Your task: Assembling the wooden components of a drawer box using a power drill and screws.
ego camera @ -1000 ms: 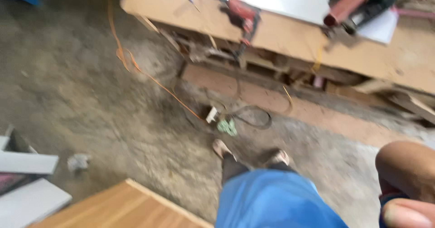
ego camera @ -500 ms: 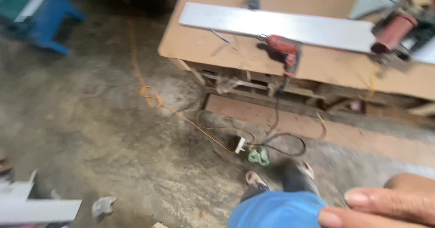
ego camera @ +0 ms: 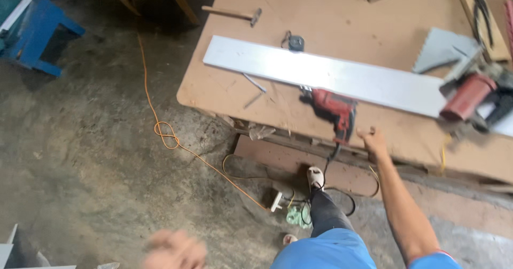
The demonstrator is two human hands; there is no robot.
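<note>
Stretched out on a long bare arm, the right hand point(ego camera: 372, 140) rests on the near edge of the brown workbench point(ego camera: 342, 23), fingers spread and flat against the board, gripping nothing. Just to its left, almost touching the fingertips, lies a red drill point(ego camera: 335, 110), handle end toward the hand and nose pointing away and to the left; its dark cord drops off the bench edge beside the hand and runs down to the floor. Beyond the drill, farther from the hand, a long pale board point(ego camera: 326, 76) lies slantwise across the bench. Off to the right of the hand and a little farther back sits a second power tool with a red body point(ego camera: 470, 99), partly on the far end of that board. Well beyond, near the back of the bench, lie a hammer point(ego camera: 235, 14) and a small tape measure point(ego camera: 295, 43). The left hand point(ego camera: 173, 250) is low and close to the viewer, far from the bench, so blurred that I cannot tell whether it is open or closed. Below the right arm, a foot in a pale sandal point(ego camera: 316, 177) stands on the concrete floor point(ego camera: 80, 156), beside a white plug point(ego camera: 276, 200), and an orange cable point(ego camera: 160, 127) loops across to the left.
</note>
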